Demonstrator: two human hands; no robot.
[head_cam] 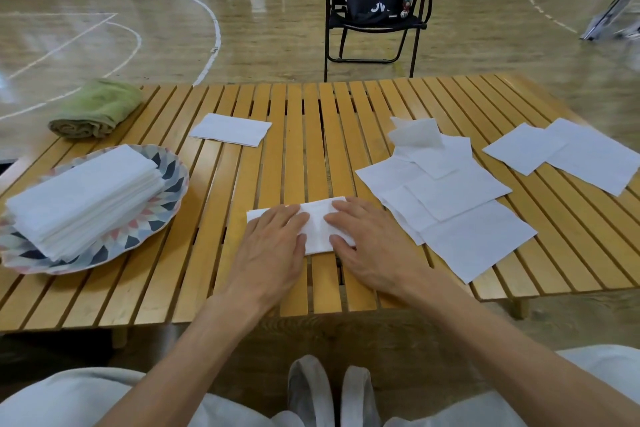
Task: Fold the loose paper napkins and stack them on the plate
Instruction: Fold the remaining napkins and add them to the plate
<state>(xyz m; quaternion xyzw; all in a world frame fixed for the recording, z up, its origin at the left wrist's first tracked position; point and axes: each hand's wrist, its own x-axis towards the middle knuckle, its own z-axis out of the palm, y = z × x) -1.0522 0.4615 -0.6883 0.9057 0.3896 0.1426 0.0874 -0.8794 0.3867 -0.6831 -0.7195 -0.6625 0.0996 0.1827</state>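
**A:** Napkin (320, 225) under both my hands now, flat on the table (207, 253) right in front of me, already doubled over.

**B:** How's it going to behave?

**A:** Feather-light, soft, easy to tear, I'd judge. It'll slide on the slats, so I'd pinch it by the short ends, never drag it.

**B:** And the hands?

**A:** Left hand (273, 246) is spread flat, fingers straight, pressing the napkin's left half. Right hand (370, 246) the same on the right half, thumb by the near edge. Neither one grips anything; they're just smoothing.

**B:** Where's it headed?

**A:** The plate (166, 204), well off to the left of my left hand, carrying the stack (83, 198). Loose sheets (450, 198) wait just right of my right hand.
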